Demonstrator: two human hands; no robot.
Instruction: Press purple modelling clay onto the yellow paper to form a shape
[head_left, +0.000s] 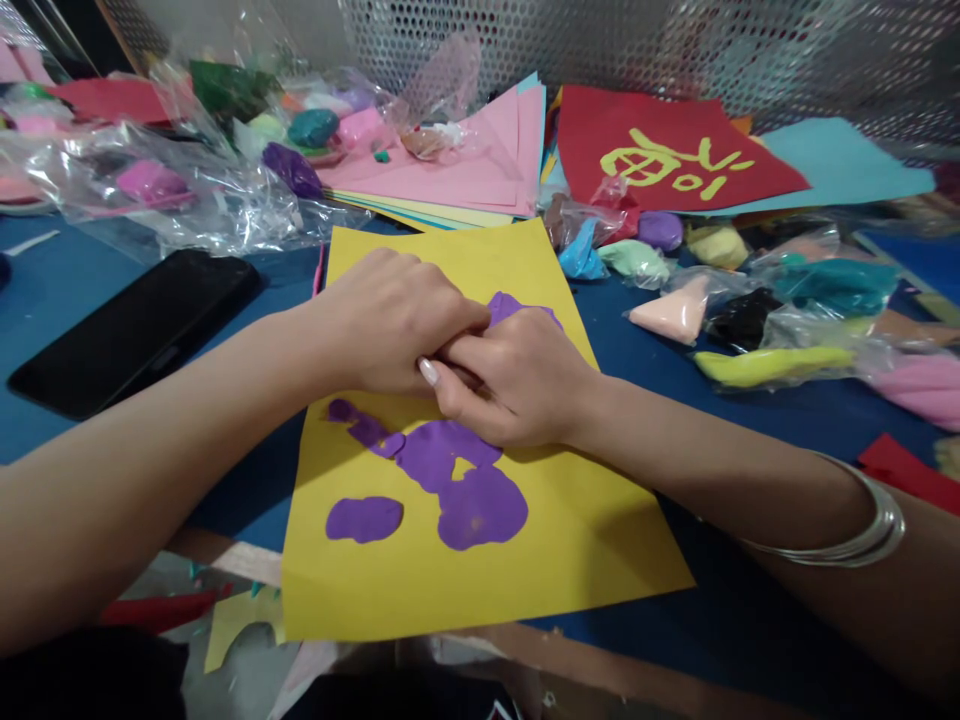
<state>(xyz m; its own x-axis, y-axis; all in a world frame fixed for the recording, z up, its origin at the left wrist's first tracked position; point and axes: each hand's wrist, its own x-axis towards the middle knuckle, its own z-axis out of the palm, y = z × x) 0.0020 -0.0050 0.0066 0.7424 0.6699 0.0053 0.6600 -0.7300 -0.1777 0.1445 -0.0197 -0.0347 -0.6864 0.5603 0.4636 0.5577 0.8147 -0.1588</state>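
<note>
A sheet of yellow paper (360,600) lies on the blue table, with flattened purple clay (480,510) stuck on it in several joined and separate pieces. Over the upper middle of the sheet, my left hand (397,315) is closed, knuckles up and fingers curled under. My right hand (525,380) meets it from the right, also closed, its thumb tip touching the left hand's fingers. Whatever lies between the fingers is hidden. More purple clay shows just behind my right hand. Silver bangles (870,525) circle my right forearm.
A black phone (135,330) lies at left. Clear plastic bags (225,200) with coloured clay fill the back left; pink paper (487,150) and a red sheet (675,150) with yellow clay shapes lie behind. Several bagged clay lumps, including yellow-green clay (772,365), spread along the right.
</note>
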